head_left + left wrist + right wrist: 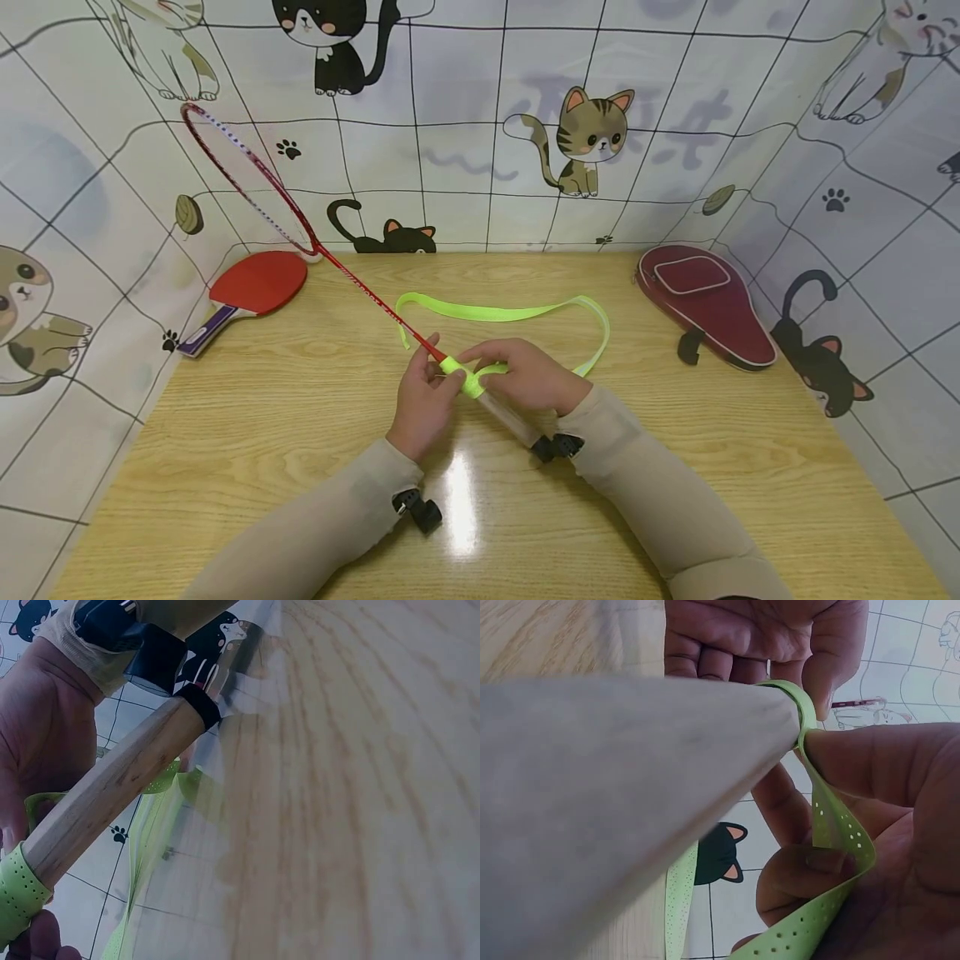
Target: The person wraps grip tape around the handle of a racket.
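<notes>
A red badminton racket (367, 292) slants across the table, its head up at the left and its handle toward me. Lime-green perforated grip tape (487, 313) is wound round the upper handle, and its loose length loops over the table behind my hands. Below the windings, the handle (112, 787) is bare wood with a black band near its end. My left hand (423, 400) grips the racket at the wrapped part, thumb on the tape. My right hand (536, 375) pinches the tape beside the handle; in the right wrist view the strip (840, 825) runs between its thumb and fingers.
A red table tennis paddle (258, 283) lies at the left rear of the wooden table (225, 467). At the right rear lies a dark red paddle case (705, 304). Walls covered in cat-print sheeting (465, 167) stand behind and on both sides.
</notes>
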{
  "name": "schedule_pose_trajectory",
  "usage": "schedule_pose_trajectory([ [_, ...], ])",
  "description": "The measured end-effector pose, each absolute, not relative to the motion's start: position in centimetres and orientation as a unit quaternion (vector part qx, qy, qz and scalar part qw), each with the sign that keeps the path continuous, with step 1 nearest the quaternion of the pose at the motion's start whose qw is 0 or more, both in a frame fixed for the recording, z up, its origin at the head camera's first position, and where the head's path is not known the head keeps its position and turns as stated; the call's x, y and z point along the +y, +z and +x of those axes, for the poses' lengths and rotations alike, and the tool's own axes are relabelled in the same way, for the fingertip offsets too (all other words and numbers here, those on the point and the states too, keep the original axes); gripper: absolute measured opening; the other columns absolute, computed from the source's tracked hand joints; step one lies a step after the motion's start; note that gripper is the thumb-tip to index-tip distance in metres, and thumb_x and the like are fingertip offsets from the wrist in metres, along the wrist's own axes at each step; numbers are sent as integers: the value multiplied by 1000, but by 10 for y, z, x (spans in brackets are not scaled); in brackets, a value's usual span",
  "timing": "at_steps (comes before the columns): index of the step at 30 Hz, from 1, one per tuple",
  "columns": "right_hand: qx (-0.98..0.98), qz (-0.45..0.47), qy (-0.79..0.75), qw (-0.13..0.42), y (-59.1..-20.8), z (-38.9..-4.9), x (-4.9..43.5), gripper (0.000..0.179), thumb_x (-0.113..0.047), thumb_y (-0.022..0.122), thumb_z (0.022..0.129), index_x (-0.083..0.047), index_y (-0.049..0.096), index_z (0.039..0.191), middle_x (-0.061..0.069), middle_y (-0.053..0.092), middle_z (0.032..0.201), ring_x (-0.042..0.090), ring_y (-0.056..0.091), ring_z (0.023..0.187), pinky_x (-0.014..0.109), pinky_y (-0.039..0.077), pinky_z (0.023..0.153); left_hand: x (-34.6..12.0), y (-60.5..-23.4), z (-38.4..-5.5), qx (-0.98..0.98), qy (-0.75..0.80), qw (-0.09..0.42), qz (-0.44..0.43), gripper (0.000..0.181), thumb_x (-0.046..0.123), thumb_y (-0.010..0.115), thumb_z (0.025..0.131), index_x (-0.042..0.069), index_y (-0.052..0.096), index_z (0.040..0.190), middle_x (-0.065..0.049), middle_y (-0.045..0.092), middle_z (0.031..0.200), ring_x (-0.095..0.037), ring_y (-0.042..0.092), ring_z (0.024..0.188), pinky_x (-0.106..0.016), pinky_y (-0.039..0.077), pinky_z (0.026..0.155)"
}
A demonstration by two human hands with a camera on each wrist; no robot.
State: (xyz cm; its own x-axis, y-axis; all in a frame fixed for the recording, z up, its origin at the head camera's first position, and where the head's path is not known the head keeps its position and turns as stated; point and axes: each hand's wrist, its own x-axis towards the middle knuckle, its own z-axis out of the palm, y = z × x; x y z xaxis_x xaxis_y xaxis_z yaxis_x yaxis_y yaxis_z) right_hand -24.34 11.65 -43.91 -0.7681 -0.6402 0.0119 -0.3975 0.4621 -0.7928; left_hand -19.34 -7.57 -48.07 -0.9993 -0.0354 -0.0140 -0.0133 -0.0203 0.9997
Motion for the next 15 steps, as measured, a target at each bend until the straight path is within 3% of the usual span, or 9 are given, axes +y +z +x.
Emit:
schedule_pose_trajectory([
  [8, 840, -295, -419, 177, -438, -243, 117, 46, -3, 66, 98, -16, 66, 143, 1, 67, 143, 23, 68, 121, 43, 55, 100, -76, -482, -193, -691, -723, 6, 15, 75, 1, 60, 96, 7, 30, 165, -24, 62, 140, -29, 68, 114, -22, 54, 84],
  [10, 841, -295, -417, 177, -438, -243, 117, 47, -3, 67, 98, -17, 66, 143, 0, 66, 143, 23, 68, 121, 44, 55, 101, -76, -482, -193, -690, -723, 5, 13, 75, 1, 60, 96, 7, 30, 165, -24, 61, 142, -28, 68, 114, -22, 54, 84],
  [15, 842, -302, -414, 169, -439, -244, 117, 47, -3, 69, 97, -17, 66, 142, 0, 68, 140, 23, 69, 118, 45, 55, 100, -76, -481, -193, -695, -719, 2, 10, 75, 2, 61, 96, 9, 31, 164, -22, 64, 130, -20, 67, 93, -23, 53, 78],
])
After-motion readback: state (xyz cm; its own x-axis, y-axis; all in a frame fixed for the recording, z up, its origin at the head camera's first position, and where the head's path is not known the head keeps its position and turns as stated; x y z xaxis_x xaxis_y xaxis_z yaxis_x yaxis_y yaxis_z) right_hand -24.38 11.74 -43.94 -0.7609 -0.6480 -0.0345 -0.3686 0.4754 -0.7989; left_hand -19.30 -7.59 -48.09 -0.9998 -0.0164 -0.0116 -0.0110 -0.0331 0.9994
